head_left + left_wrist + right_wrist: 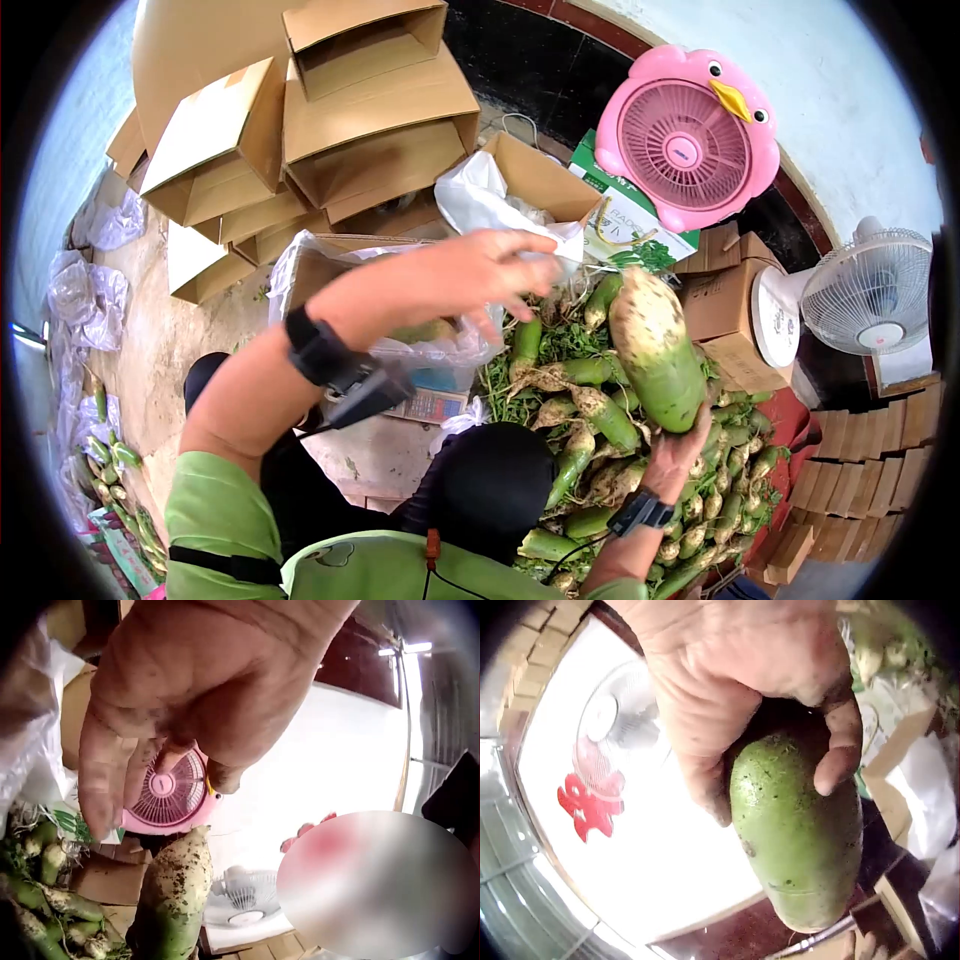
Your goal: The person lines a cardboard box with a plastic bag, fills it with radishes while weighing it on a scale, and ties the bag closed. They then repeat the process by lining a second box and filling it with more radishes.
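A large green radish (pixel 657 365) with a pale, soil-specked end stands tilted in the right hand (pixel 680 450), which grips its green end from below. The right wrist view shows thumb and fingers of the right hand (pixel 757 682) on either side of the green radish (pixel 799 825). The left hand (pixel 490 270) hangs in the air left of the radish's pale tip, its fingers spread and holding nothing. In the left wrist view the left hand (pixel 195 690) is above the radish (pixel 176 892), apart from it. Beneath lies a pile of radishes (pixel 610 420).
A plastic-lined box (pixel 300 275) stands left of the pile, another lined box (pixel 545 180) behind it. Empty cartons (pixel 380 100) are stacked at the back left. A pink fan (pixel 685 145), a white fan (pixel 870 290) and brown boxes (pixel 730 300) stand at the right.
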The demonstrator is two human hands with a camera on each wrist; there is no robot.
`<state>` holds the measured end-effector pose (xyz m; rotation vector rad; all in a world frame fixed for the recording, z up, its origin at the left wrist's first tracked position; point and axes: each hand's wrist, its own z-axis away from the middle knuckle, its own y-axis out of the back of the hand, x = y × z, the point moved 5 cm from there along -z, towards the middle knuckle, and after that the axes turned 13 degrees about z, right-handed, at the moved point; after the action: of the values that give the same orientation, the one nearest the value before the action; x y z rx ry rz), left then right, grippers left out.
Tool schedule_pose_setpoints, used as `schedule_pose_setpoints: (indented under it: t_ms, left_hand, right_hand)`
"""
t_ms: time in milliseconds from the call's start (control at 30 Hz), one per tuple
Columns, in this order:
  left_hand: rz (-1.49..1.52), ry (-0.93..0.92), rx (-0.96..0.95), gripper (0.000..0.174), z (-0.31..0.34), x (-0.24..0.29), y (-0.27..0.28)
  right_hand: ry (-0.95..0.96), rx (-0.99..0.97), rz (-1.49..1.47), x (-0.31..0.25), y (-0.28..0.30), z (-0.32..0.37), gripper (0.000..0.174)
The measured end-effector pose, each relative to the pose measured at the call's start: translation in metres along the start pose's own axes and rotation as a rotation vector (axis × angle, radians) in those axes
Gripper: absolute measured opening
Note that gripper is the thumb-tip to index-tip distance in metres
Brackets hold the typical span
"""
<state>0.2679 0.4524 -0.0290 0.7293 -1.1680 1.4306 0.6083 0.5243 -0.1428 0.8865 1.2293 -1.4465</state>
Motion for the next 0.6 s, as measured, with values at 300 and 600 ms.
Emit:
schedule_pose_setpoints:
  t_ms: [300, 600]
  left_hand:
    - [0.069, 0.099, 0.237, 0.052, 0.088, -0.031, 0.105]
    - [-0.797, -0.017, 0.366, 0.069, 0.090, -0.074, 0.160]
  right_hand:
    - [0.299, -0.839, 0.586, -0.053, -0.240, 0.012, 0.054]
    - [0.452, -1.253, 1.070, 0.010, -0.316, 0.031, 0.073]
